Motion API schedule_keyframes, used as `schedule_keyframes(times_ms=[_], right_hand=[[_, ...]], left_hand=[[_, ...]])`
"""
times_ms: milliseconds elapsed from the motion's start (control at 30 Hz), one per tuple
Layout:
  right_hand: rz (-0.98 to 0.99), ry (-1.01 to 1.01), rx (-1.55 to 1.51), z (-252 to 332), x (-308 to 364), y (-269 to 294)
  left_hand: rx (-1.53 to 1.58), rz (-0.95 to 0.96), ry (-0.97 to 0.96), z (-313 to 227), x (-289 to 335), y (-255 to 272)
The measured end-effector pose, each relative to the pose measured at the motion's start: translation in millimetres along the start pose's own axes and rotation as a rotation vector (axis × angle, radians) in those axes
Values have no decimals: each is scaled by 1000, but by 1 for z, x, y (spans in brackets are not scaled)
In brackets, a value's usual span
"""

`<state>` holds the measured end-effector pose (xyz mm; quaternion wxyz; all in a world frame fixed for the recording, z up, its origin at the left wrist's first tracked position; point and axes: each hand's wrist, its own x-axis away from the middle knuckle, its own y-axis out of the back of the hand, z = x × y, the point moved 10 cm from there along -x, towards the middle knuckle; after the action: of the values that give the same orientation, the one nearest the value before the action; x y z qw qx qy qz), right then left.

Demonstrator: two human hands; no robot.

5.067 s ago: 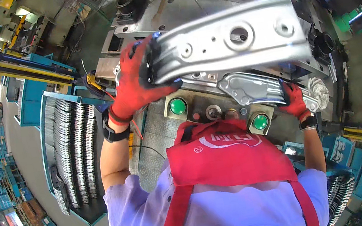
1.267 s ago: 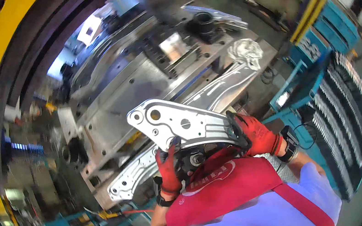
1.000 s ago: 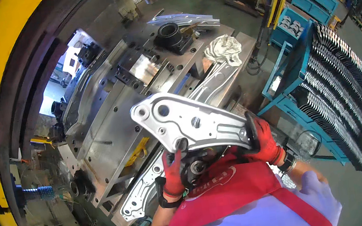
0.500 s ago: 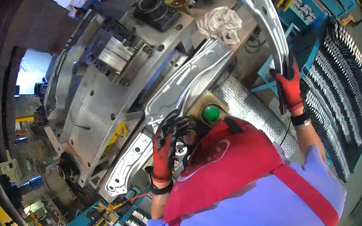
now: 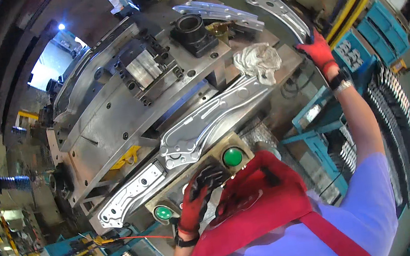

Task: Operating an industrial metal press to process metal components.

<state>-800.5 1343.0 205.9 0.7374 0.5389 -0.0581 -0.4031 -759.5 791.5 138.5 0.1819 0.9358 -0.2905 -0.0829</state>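
Observation:
My right hand, in a red and black glove, is closed on the near end of a long curved stamped metal panel with holes. The panel points away from me, past the right end of the press die. My left hand, gloved the same way, hovers over the control box with its fingers curled together and nothing visible in them. Two green push buttons are on that box. Just beyond it, more stamped panels lie along the front ledge of the die, with a smaller perforated one at their left.
The large steel die fills the middle. A crumpled white cloth lies at its right corner, and another panel rests behind. Stacked metal parts stand in blue racks at the right. A yellow post rises at the far right.
My right arm has stretched forward, taking the panel farther away from me. My left hand has shifted slightly down and stays curled. The second green button has come into view.

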Motion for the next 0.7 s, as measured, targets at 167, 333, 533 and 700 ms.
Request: schedule_keyframes(times_ms=[167,333,533,700], right_hand=[[92,106,204,30,-105,-58],[197,171,272,48,-182,-134],[237,244,181,62,-227,-210],[169,341,250,83,-253,-260]], left_hand=[[-79,-179,122,15,6,-19],[435,-349,282,19,-25,-65],[618,-468,406,-5,-46,-122],[786,-498,527,-12,-52,-160]])
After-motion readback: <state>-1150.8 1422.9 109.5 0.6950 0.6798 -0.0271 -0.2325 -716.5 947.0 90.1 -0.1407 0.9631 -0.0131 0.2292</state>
